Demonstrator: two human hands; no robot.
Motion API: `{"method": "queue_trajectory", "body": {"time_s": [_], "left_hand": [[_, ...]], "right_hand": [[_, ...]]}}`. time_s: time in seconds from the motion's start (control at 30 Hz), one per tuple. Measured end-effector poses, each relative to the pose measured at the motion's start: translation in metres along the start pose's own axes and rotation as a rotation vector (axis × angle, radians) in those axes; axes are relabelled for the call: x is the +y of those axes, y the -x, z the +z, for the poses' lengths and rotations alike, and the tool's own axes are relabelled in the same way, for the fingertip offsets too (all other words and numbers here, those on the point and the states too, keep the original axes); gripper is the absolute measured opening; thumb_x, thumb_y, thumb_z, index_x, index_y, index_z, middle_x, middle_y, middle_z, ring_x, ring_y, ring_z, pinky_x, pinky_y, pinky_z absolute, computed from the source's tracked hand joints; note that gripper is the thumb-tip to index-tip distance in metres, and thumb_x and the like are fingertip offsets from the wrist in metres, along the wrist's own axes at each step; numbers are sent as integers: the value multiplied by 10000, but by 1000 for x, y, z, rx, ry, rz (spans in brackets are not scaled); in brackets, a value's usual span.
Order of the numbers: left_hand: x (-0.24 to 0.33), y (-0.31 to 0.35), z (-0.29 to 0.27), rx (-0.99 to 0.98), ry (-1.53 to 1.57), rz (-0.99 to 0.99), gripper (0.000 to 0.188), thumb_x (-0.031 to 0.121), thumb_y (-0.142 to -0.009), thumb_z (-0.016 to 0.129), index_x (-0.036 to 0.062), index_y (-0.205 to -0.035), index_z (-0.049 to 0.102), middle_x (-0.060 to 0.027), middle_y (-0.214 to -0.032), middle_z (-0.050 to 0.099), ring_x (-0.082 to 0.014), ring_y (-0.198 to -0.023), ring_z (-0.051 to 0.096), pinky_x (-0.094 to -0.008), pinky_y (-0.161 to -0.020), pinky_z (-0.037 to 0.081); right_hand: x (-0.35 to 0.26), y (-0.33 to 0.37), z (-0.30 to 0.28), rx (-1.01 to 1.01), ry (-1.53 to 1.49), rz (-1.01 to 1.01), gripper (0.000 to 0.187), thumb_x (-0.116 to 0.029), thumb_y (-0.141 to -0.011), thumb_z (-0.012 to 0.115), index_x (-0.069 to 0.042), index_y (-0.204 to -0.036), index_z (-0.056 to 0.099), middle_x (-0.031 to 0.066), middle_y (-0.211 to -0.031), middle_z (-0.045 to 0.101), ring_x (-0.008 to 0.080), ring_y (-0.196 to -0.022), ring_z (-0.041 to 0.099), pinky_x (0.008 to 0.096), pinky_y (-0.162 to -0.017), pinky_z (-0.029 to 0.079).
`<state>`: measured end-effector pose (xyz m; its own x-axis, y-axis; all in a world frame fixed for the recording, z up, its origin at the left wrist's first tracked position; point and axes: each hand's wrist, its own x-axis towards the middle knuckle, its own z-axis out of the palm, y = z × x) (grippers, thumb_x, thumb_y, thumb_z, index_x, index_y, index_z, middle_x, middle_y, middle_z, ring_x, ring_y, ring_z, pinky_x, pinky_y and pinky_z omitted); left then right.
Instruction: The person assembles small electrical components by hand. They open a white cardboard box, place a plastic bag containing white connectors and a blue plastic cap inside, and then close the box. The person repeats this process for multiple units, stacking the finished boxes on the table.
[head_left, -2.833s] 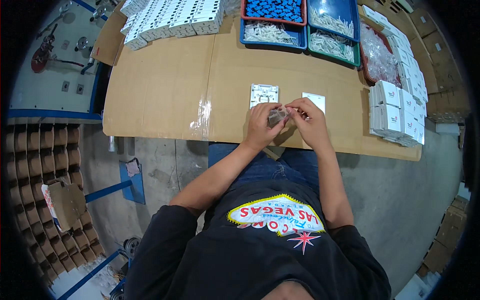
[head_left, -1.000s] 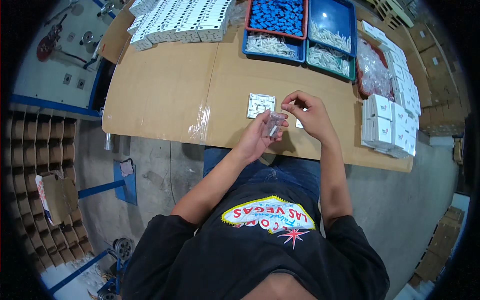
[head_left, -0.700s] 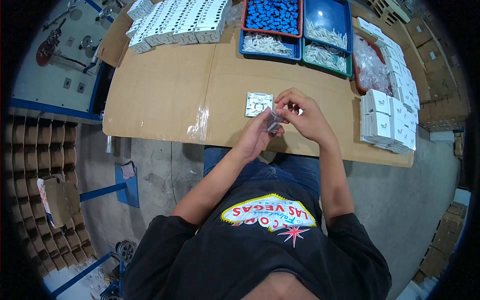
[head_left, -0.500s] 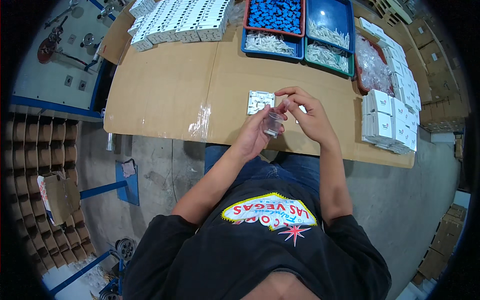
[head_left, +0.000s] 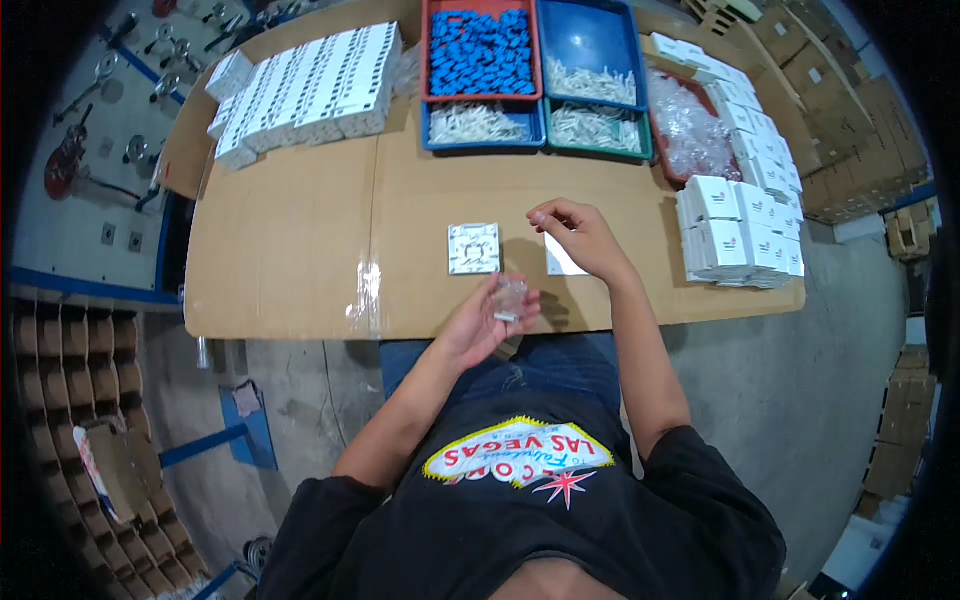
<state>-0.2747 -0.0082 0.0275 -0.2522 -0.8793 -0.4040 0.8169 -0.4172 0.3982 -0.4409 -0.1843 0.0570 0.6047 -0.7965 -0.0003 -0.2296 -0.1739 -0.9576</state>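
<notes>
Left grip [head_left: 476, 326] clasps a clear plastic bag [head_left: 510, 294], whitish at bottom; right grip [head_left: 582, 236] unclear.

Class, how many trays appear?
5: red tray back left, blue tray back right, second blue tray front left, green tray front right, reddish tray farther right; some may be hidden.

Clear packet [head_left: 510, 297] in left hand [head_left: 478, 322]: thin see-through plastic, glossy. White frame [head_left: 473, 249]: moulded hard plastic. White plate [head_left: 562, 260], right of it: smooth plastic look. Desk [head_left: 290, 230]: matt brown cardboard top, glossy clear tape [head_left: 368, 298] at near side. Far blue tray [head_left: 588, 40]: smooth shiny plastic. Far-right clear bags [head_left: 690, 125]: crinkled glossy film. Shirt [head_left: 470, 540]: matt black cloth.
</notes>
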Motion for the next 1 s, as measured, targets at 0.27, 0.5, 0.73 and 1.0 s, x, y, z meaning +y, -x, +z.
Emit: {"method": "queue_trajectory", "body": {"time_s": [0.27,0.5,0.73,1.0], "left_hand": [[-17,-18,-32,-44,-109,-151,563,470,-1097,433,23,-1428,523,-113,-1261,655,-202,-1027,655,-367,-956,546],[-10,-16,-35,-28,-116,-113,568,471,-1095,438,10,-1411,541,-107,-1298,635,-193,-1059,634,-357,-961,533],[-11,-23,-54,-62,-79,-132,582,465,-1099,428,0,-1436,520,-87,-1245,656,-196,-1058,637,-364,-963,532],[-6,-29,-59,-168,-13,-193,596,465,-1093,444,3,-1467,487,-89,-1221,664,-211,-1069,644,-387,-990,524]], "right_hand": [[76,-91,-98,520,502,-35,168,-155,-946,643,-34,-1017,735,196,-974,746,351,-921,733,422,-807,560],[111,-137,-144,519,839,97,174,-166,-888,692,-73,-1017,761,188,-968,751,356,-920,726,433,-822,563],[113,-163,-142,456,934,64,222,-146,-810,780,-80,-1020,754,202,-953,742,378,-949,708,449,-845,549],[126,-164,-160,552,547,16,212,-104,-820,773,-39,-1020,743,157,-934,753,282,-876,734,383,-791,559]]}}
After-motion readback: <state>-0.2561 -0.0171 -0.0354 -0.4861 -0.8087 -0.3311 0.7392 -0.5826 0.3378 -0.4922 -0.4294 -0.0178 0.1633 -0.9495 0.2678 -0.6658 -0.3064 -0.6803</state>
